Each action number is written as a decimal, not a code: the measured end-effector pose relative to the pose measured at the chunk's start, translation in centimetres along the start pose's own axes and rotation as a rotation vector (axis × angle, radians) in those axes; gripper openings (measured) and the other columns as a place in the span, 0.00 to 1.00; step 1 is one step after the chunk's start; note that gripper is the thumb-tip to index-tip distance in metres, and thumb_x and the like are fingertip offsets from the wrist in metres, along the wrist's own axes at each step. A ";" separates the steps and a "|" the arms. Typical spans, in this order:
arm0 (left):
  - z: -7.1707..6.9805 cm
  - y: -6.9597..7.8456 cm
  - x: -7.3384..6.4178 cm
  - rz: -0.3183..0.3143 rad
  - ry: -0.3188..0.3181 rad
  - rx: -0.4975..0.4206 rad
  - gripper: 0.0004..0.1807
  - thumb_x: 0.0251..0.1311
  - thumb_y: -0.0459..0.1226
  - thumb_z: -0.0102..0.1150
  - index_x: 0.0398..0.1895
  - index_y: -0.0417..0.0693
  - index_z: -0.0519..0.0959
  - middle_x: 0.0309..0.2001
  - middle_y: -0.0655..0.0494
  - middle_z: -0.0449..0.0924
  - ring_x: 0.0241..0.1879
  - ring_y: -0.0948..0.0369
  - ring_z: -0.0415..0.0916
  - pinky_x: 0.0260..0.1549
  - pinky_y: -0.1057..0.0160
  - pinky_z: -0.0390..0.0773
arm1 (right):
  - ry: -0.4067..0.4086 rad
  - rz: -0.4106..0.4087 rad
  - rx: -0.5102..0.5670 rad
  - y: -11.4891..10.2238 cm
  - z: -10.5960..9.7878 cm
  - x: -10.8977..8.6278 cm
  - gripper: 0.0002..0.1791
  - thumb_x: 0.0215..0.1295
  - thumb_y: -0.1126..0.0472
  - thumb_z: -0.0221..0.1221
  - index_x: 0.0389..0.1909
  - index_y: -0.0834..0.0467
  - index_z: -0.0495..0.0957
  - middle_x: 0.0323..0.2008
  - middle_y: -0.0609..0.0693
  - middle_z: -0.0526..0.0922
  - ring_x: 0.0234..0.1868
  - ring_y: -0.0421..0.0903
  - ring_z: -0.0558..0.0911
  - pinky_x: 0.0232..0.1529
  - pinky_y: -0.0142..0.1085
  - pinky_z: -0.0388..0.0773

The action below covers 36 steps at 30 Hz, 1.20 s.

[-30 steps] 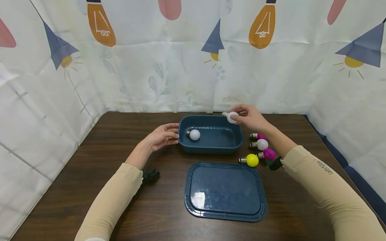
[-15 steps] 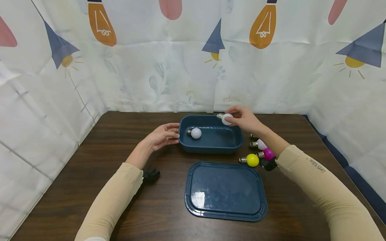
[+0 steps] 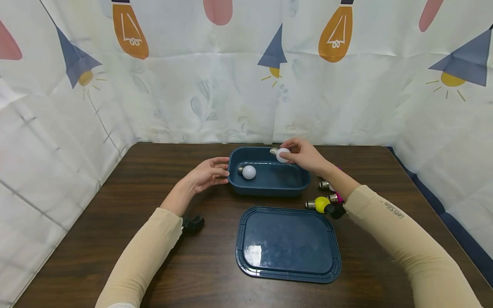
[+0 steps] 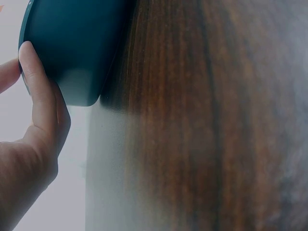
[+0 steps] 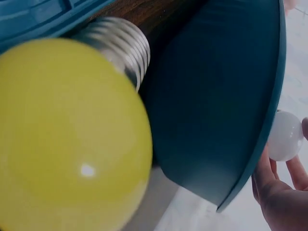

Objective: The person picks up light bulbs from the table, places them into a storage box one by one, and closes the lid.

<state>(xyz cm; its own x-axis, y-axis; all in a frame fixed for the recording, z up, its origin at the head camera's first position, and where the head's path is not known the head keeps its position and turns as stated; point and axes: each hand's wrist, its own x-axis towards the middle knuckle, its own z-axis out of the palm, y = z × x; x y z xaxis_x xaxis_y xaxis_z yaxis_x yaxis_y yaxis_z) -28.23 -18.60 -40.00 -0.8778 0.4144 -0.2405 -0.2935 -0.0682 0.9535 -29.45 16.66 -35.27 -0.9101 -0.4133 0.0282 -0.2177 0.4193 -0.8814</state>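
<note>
A: What does the right hand (image 3: pixel 306 156) hold?
B: Its fingers pinch a white light bulb (image 3: pixel 282 155) over the rear part of the blue plastic container (image 3: pixel 265 191), the metal screw base directed towards the container's left end. Contact with the rear rim cannot be determined.
A: And the left hand (image 3: pixel 211 174)?
B: Its fingers are extended and spaced apart, touching the container's outer left end.
A: What lies inside?
B: A second white bulb (image 3: pixel 248 172), on its side near the container's left end.
A: And outside?
B: On the wood-grain tabletop (image 3: pixel 96 235), a blue rectangular lid (image 3: pixel 288 246) lies flat before the container. Off the container's right front corner lies a yellow bulb (image 3: pixel 320 205), with a partly hidden magenta bulb (image 3: pixel 339 197) just beside it.
</note>
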 end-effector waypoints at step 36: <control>-0.1 -0.2 0.1 0.006 -0.004 0.009 0.38 0.69 0.22 0.54 0.80 0.38 0.54 0.67 0.36 0.65 0.44 0.57 0.80 0.45 0.62 0.86 | -0.018 0.051 0.039 0.5 4.4 2.3 0.22 0.76 0.59 0.61 0.65 0.64 0.74 0.58 0.62 0.76 0.55 0.57 0.79 0.58 0.52 0.79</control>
<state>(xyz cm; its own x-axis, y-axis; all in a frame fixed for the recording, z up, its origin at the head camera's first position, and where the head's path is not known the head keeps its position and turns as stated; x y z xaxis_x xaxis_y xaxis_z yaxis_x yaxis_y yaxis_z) -28.32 -18.66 -40.21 -0.8780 0.4174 -0.2342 -0.2848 -0.0624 0.9566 -30.09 12.41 -37.70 -0.9132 -0.4067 -0.0257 -0.1565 0.4082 -0.8994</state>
